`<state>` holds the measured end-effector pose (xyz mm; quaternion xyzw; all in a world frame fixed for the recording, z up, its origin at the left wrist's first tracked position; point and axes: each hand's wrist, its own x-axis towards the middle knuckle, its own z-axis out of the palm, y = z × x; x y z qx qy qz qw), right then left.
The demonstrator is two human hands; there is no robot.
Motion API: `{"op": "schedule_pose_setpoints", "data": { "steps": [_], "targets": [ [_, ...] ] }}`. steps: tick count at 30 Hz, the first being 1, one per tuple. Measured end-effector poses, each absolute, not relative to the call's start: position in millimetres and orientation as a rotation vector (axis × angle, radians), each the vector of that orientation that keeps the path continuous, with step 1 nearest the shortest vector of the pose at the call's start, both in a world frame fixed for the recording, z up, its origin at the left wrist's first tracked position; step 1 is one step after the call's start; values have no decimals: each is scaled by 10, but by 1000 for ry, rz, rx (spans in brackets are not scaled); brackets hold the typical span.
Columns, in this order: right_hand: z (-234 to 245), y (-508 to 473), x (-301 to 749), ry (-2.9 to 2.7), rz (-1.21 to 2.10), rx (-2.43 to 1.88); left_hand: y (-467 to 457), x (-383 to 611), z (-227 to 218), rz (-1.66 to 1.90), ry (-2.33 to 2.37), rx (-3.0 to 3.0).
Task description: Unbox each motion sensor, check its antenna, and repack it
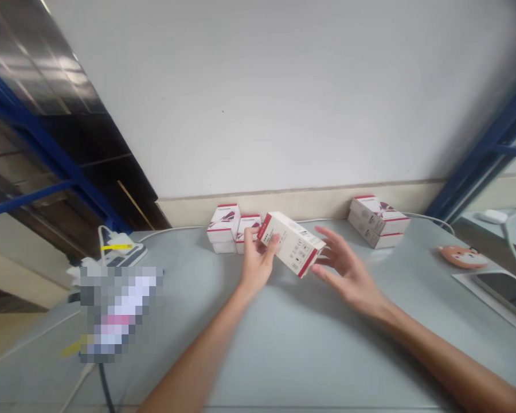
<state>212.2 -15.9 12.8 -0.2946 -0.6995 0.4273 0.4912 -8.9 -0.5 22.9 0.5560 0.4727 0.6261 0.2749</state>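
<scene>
A white cardboard box (293, 241) with red edges and printed symbols is held tilted above the table. My left hand (260, 258) grips its left end, thumb across the printed side and fingers behind. Beside the right end of the box, my right hand (346, 272) has its fingers spread, and whether a fingertip touches the box I cannot tell. Close behind my left hand stand similar boxes, one white and red box (222, 228) and another box (246, 223) partly hidden by the hand and the held box.
Two stacked boxes (378, 222) stand near the wall on the right. Further right lie an orange animal-faced object (462, 256) and a dark phone-like device (505, 292). A power strip (126, 254) with cables and a pixelated object (122, 312) occupy the left of the grey table (279, 350).
</scene>
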Motion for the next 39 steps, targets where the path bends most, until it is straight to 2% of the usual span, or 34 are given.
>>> {"op": "schedule_pose_setpoints", "data": {
  "steps": [3,8,11,15,21,29,39],
  "targets": [
    [159,-171,1995,-1674,869,-711,2,-161,240,1682,1380,1584],
    [312,58,1699,-1702,175,-748,33,-309,307,1938,1780,1477],
    [334,314,1406,-1873,-11,-808,116,-497,297,2085,2000,1253],
    [200,598,967,-2241,65,-725,271,-766,177,2087,2173,930],
    [61,750,613,-2234,116,-767,414,-898,-38,1967,2106,883],
    [-21,674,692,-2288,132,-820,510,-1006,-180,1955,2039,973],
    [108,614,1000,-2320,-48,-767,300,-839,44,1989,2223,1136]
  ]
}}
